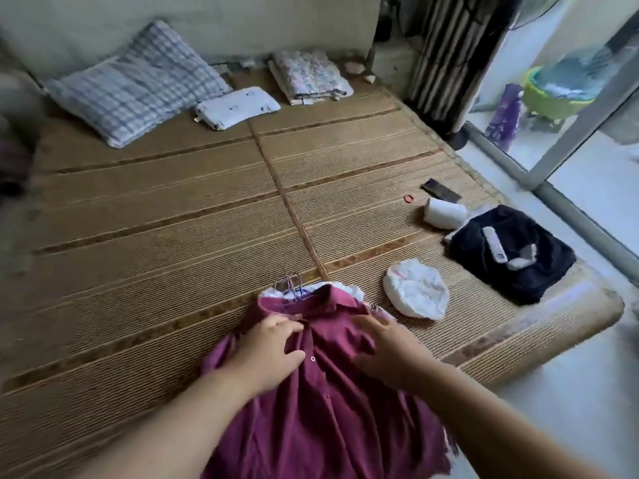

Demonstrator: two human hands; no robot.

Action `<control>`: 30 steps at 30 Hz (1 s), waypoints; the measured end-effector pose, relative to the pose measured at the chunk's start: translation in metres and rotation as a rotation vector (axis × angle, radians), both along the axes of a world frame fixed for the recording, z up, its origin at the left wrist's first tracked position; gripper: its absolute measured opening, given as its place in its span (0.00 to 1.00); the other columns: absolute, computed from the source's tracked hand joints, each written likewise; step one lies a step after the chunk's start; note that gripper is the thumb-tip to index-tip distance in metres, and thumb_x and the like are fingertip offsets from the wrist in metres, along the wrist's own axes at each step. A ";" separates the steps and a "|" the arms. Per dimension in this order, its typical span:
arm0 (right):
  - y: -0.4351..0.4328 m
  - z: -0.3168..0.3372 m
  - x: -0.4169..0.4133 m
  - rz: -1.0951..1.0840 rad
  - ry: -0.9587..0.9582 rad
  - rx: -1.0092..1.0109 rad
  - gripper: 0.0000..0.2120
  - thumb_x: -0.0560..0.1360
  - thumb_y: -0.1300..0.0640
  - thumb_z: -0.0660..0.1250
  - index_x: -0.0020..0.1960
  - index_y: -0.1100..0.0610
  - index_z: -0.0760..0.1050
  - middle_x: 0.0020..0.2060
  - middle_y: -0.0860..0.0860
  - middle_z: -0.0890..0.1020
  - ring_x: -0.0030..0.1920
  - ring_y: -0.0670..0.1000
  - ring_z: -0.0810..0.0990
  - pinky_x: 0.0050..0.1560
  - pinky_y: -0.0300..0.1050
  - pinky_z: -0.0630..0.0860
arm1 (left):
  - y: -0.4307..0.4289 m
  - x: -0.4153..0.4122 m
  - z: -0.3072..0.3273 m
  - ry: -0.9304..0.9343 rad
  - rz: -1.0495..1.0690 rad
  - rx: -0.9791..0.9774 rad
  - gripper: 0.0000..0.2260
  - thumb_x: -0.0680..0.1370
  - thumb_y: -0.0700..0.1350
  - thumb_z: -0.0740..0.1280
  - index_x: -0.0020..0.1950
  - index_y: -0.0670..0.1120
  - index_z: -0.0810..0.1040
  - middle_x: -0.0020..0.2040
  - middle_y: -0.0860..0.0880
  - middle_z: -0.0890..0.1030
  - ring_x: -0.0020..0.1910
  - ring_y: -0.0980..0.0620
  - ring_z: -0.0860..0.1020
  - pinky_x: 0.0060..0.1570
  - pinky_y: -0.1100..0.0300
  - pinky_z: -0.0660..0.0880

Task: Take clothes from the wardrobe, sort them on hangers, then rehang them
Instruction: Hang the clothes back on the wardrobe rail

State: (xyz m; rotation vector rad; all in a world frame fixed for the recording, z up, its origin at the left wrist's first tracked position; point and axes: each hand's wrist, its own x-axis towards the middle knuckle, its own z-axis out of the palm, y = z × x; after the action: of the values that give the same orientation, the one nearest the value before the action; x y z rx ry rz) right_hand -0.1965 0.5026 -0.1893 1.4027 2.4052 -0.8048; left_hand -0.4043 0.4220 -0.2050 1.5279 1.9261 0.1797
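From my head view, the maroon shirt (328,392) lies front up at the near edge of the bed (173,219). Its collar points away from me and its hem runs off the bottom of the picture. Wire hanger hooks (292,283) stick out just past the collar, and a white garment (273,291) peeks out beneath it.

My left hand (269,350) is on the button strip just below the collar, with thumb and curled fingers pinching a fold of the shirt. My right hand (383,347) lies palm down on the other side of the chest. Its fingers are stretched over the cloth and grip nothing, though it is somewhat blurred.

Toward the right edge of the bed lie a crumpled white cloth (415,293), a folded dark garment (511,254), a white roll (444,213), a phone (441,191) and a small red ring (409,199).

At the far end are a checked pillow (138,84), a small white pillow (237,106) and a folded floral quilt (307,77).
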 end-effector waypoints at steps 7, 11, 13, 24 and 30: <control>0.088 -0.063 -0.018 0.103 -0.050 -0.085 0.37 0.70 0.45 0.68 0.74 0.49 0.56 0.67 0.53 0.71 0.63 0.55 0.74 0.60 0.50 0.73 | 0.027 0.002 -0.043 0.050 0.262 -0.045 0.22 0.75 0.55 0.65 0.69 0.55 0.70 0.70 0.54 0.68 0.68 0.56 0.68 0.63 0.67 0.61; 0.116 -0.114 -0.049 0.164 -0.084 -0.089 0.35 0.72 0.46 0.67 0.75 0.49 0.57 0.67 0.52 0.73 0.64 0.55 0.74 0.60 0.47 0.72 | 0.040 -0.012 -0.087 0.015 0.335 -0.101 0.22 0.75 0.54 0.65 0.69 0.55 0.70 0.70 0.52 0.68 0.68 0.54 0.67 0.68 0.63 0.62; 0.130 -0.147 -0.066 0.161 -0.085 -0.083 0.32 0.73 0.47 0.65 0.74 0.48 0.58 0.69 0.51 0.71 0.66 0.54 0.72 0.63 0.48 0.71 | 0.050 -0.016 -0.116 0.017 0.348 -0.120 0.23 0.74 0.54 0.65 0.69 0.55 0.70 0.70 0.52 0.67 0.68 0.53 0.68 0.68 0.59 0.64; 0.191 -0.312 -0.128 0.248 -0.264 0.001 0.19 0.71 0.41 0.66 0.58 0.48 0.73 0.58 0.49 0.78 0.60 0.55 0.74 0.56 0.47 0.74 | 0.101 -0.035 -0.265 0.084 0.319 -0.118 0.30 0.74 0.55 0.64 0.74 0.58 0.59 0.77 0.47 0.54 0.75 0.46 0.54 0.73 0.52 0.56; 0.207 -0.329 -0.149 0.282 -0.309 -0.013 0.16 0.66 0.42 0.68 0.51 0.48 0.75 0.49 0.48 0.81 0.53 0.54 0.79 0.47 0.44 0.73 | 0.109 -0.032 -0.287 0.109 0.245 -0.152 0.30 0.73 0.57 0.63 0.74 0.57 0.59 0.76 0.47 0.56 0.74 0.44 0.53 0.72 0.48 0.57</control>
State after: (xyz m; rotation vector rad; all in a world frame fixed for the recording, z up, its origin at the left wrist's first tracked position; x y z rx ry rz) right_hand -0.3460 0.7099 -0.5181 1.0581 2.2782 -0.4921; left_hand -0.4364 0.5307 -0.4915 1.2232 2.1591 0.0545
